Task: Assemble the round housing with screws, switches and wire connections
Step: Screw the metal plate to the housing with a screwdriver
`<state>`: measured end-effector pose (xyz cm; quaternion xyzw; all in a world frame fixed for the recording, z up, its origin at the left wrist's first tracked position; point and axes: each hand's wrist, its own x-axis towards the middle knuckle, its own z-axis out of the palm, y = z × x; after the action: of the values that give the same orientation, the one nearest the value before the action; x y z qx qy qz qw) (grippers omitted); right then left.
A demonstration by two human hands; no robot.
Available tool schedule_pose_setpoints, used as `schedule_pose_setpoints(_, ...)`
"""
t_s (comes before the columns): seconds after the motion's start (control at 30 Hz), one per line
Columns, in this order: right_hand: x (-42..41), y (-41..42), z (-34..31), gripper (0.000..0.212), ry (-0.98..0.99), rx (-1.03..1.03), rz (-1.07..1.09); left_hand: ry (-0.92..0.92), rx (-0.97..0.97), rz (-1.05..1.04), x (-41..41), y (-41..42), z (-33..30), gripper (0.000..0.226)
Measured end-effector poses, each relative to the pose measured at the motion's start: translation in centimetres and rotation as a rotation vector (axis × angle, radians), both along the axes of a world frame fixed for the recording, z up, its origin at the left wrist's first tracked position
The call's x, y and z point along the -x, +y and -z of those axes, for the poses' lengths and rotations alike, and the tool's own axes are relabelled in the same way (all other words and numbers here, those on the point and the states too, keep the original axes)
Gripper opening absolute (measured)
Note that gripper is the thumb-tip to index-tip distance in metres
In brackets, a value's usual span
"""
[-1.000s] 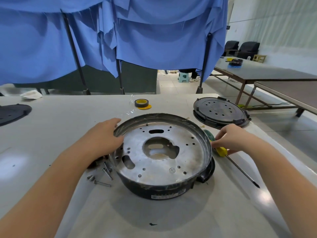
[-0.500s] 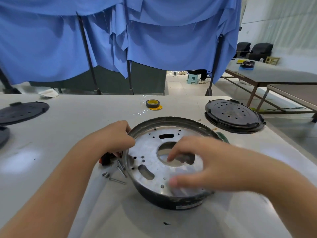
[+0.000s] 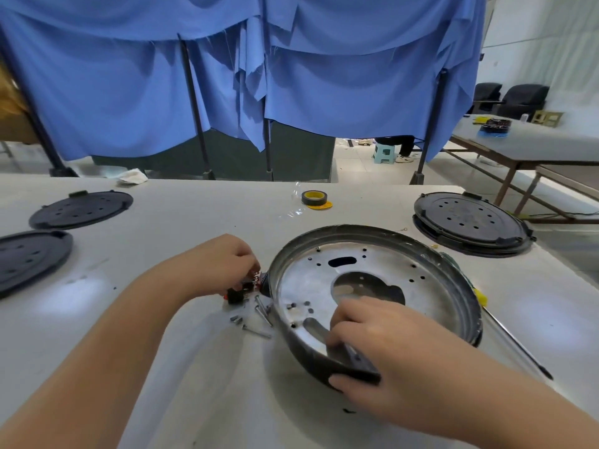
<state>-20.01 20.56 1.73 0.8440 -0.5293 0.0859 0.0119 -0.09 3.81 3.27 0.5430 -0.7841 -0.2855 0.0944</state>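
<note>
Right hand (image 3: pixel 385 345) has left the screwdriver and now grips the near rim of the round black housing with its perforated metal plate (image 3: pixel 372 280), tilting it on the surface; left hand (image 3: pixel 223 267) pinches the small switch parts (image 3: pixel 241 288) just left of it, so wiring looks next.

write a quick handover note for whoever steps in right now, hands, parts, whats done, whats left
Left hand: pinching the small black and red switch at the housing's left edge.
Right hand: gripping the near rim of the round housing, which sits tilted.
Loose screws lie on the table by the switch; the screwdriver lies right of the housing.
Done: nothing visibly fastened.
Left: fit switch, drive screws, connect wires.
</note>
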Motion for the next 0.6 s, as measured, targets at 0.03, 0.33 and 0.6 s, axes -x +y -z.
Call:
schedule_pose_setpoints(0.03, 0.1, 0.2, 0.0, 0.035, -0.008, 0.0, 0.007, -0.03, 0.062, 0.021, -0.5, 0.2, 0.4, 0.025)
schedule_pose_setpoints(0.33, 0.4, 1.3, 0.3, 0.03, -0.028, 0.006, 0.119, -0.209, 0.286, 0.118, -2.0, 2.5, 4.4, 0.025)
schedule_pose_setpoints(0.6, -0.5, 1.5, 0.6, 0.035, 0.04, 0.05, 0.179, -0.26, 0.336, 0.228, -2.1, 2.9, 4.9, 0.017)
